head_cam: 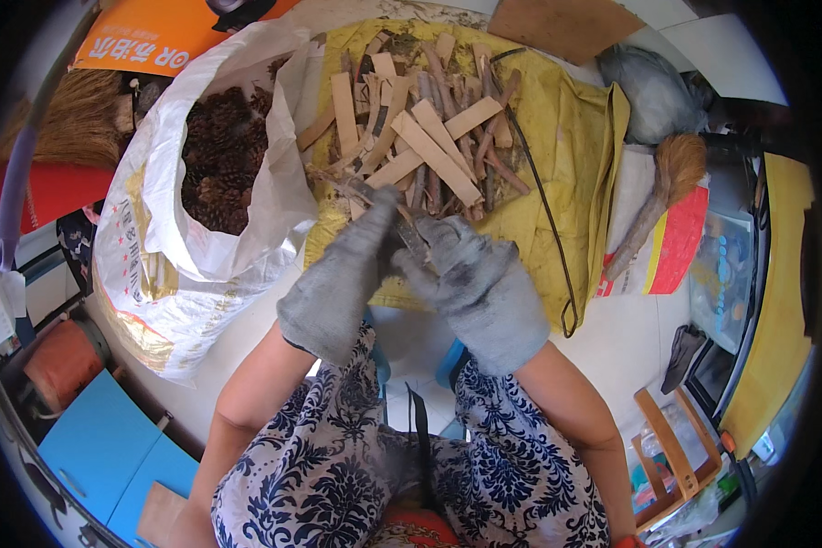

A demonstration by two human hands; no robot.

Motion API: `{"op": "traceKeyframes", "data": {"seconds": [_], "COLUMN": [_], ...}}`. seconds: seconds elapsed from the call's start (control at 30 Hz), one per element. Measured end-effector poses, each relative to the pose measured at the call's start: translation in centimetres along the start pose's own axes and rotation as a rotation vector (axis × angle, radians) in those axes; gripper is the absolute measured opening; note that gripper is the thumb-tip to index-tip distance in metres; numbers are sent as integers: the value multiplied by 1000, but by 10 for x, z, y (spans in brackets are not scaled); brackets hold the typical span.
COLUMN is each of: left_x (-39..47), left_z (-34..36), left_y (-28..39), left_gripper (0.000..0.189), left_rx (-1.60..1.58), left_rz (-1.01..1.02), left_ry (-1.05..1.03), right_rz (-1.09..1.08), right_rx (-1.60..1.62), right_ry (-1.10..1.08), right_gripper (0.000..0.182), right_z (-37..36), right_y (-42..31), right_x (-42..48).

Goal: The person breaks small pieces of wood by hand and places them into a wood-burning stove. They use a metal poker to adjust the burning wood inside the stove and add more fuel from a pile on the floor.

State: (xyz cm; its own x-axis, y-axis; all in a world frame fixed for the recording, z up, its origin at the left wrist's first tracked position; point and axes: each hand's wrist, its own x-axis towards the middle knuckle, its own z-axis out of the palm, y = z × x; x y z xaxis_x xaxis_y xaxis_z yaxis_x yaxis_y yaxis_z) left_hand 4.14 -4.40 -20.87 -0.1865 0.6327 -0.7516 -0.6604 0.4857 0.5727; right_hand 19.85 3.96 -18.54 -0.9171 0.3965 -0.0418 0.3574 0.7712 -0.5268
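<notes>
My left hand (349, 270), in a grey work glove, is closed around a thin stick (412, 236) and slightly blurred. Also gloved in grey, my right hand (476, 284) grips the same stick from the other side, its fingers curled. The gloves hide much of the stick. Just beyond them lies a pile of firewood, with flat wood strips (438, 157) crossing over bark-covered branches (431, 185). Under the pile spreads a yellow woven sack (568, 164). To the left stands a white woven bag (157, 274), its mouth wide and dark pine cones (222, 157) inside.
A bent black metal rod (544, 219) with a looped end lies on the yellow sack. Right of it is a brush (651, 198) on a red-and-white bag. A straw broom (75, 116), blue cabinet (103, 452) and wooden rack (678, 452) stand around the sides.
</notes>
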Motion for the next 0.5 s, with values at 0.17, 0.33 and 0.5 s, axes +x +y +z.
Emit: {"op": "traceKeyframes", "data": {"seconds": [0.17,0.33,0.5], "left_x": [10,12,12], "left_z": [12,12,8], "left_y": [12,1,4], "left_gripper": [41,36,34], "left_rx": [-217,-114,19], "left_rz": [0,122,-22], "left_ry": [195,156,73], "right_rz": [-13,113,-57], "right_rx": [75,121,251], "right_ry": [-48,-241,-55], "right_gripper": [32,31,26], "right_z": [6,-5,11], "right_y": [1,-8,1], "right_x": [-3,5,-6]}}
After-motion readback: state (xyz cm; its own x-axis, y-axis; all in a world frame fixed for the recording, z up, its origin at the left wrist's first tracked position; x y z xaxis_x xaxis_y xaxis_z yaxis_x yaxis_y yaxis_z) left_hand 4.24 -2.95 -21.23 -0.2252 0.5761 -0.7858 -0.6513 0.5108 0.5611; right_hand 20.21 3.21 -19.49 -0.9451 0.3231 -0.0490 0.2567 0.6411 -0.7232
